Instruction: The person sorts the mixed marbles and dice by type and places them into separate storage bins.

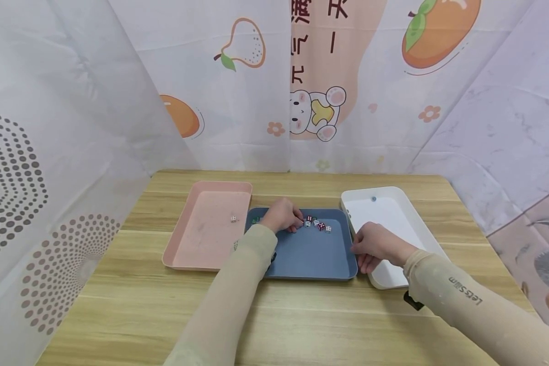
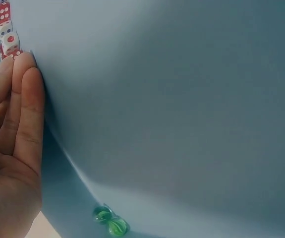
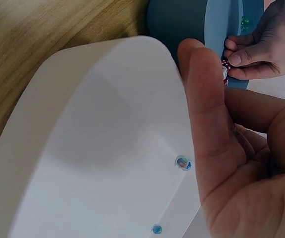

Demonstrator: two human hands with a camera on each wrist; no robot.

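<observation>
1. Left hand (image 1: 281,216): over the back part of the blue tray; thumb and fingertips pinch a red die (image 2: 16,53), partly hidden by the fingers.
2. Right hand (image 1: 377,244): loosely bent, nothing seen in its grasp. It lies where the blue and white trays meet, fingers along the white tray's near left wall; whether they press on it, cannot tell.
3. Just beyond the left fingertips, a short line of dice (image 1: 316,222), red and white mixed, on the blue tray's floor. In the left wrist view, a white die (image 2: 11,43) with a red pip sits next to the pinched one.
4. Blue tray (image 1: 317,259): middle of the three. Green marbles (image 2: 116,226) lie together in its back left corner, beyond the left wrist.
5. White tray (image 1: 400,216): to the right, set at a slant. A blue marble (image 1: 373,199) near its back wall; a clear marble (image 3: 183,162) with coloured swirls by its left wall.
6. Pink tray (image 1: 206,223): to the left, one white-faced die (image 1: 233,219) on its floor.
7. All three trays on a wood-grain tabletop (image 1: 302,325). Pale sleeves (image 1: 224,305) on both arms.
8. Behind: white curtain (image 1: 256,112) printed with fruit and a cartoon animal.
</observation>
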